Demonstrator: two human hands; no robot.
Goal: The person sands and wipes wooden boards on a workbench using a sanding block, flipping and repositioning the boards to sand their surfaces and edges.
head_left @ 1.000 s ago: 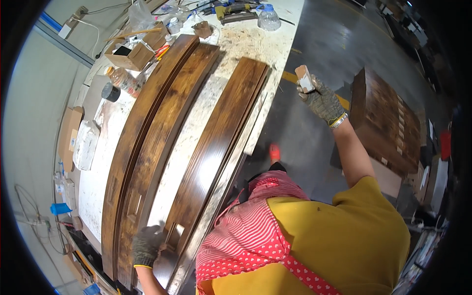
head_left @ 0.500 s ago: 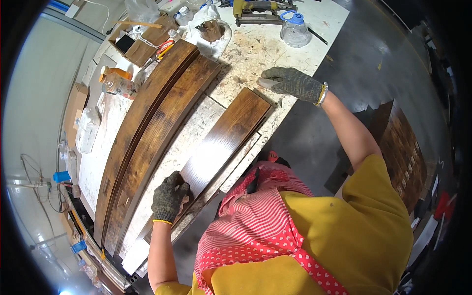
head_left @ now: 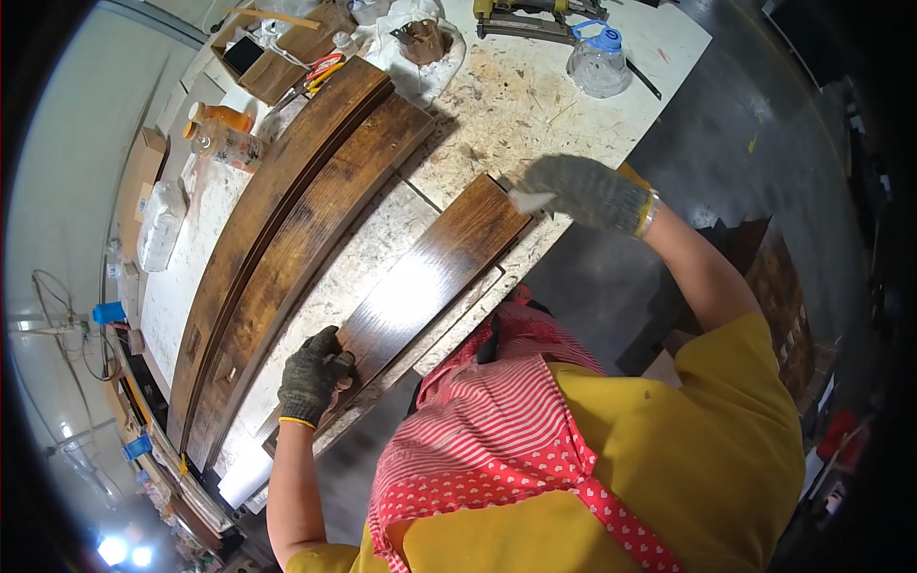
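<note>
Your left hand (head_left: 313,377), gloved in dark knit, sits at lower left of centre with the forearm rising from the bottom edge; its fingers are curled down and clamped over the near end of the short dark-stained board (head_left: 435,272). That board lies diagonally across the middle of the frame on the speckled worktop (head_left: 535,95), running from your left hand up to the right.

Your right hand (head_left: 587,191), also gloved, reaches in from the right, elbow bent, and rests at the board's far end in the upper centre. Its fingers are closed round a small pale piece (head_left: 531,200) whose tip touches the board's corner; what that piece is, the view does not make plain.

Two longer curved dark boards (head_left: 287,239) lie side by side to the left of the short one, well apart from it.

Containers: a clear plastic jar with a blue lid (head_left: 599,65) stands at top centre (contents not discernible). An open cardboard box (head_left: 277,48) at upper left holds a dark flat object. Two orange-capped bottles (head_left: 222,134) lie just left of the long boards.
</note>
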